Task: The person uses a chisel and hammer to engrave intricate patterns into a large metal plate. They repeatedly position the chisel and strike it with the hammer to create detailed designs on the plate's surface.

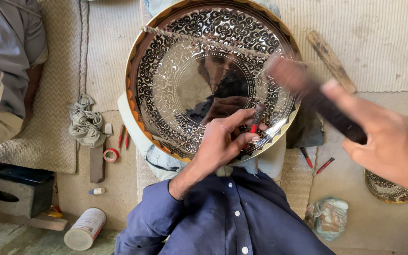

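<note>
Left hand: the left hand point(223, 141) is curled, its fingertips pinching a small chisel point(256, 120) with a red grip, whose tip meets the plate's patterned band near the lower right rim.
Right hand: the right hand point(393, 144) is closed around the dark handle of a hammer point(308, 89), which is raised over the plate's right edge and blurred.
Plate: a large round engraved metal plate point(175, 80) with black floral patterning and a gold scalloped rim lies tilted against the person's lap, resting on pale cloth point(133, 127). Its shiny centre mirrors the hands.
Clothing: the person wears a dark blue buttoned shirt point(223, 217).
Floor left: a crumpled grey rag point(86, 123), a roll of red tape point(111, 155), two red-handled tools point(123, 137), a wooden block point(97, 163) and a white can point(85, 229) lie on the floor.
Floor right: two more red-handled tools point(315, 161), a wooden stick point(331, 60), a wrapped bundle point(329, 217) and another engraved piece point(388, 189) lie near.
Other person: a striped sleeve point(5, 52) shows at the upper left.
</note>
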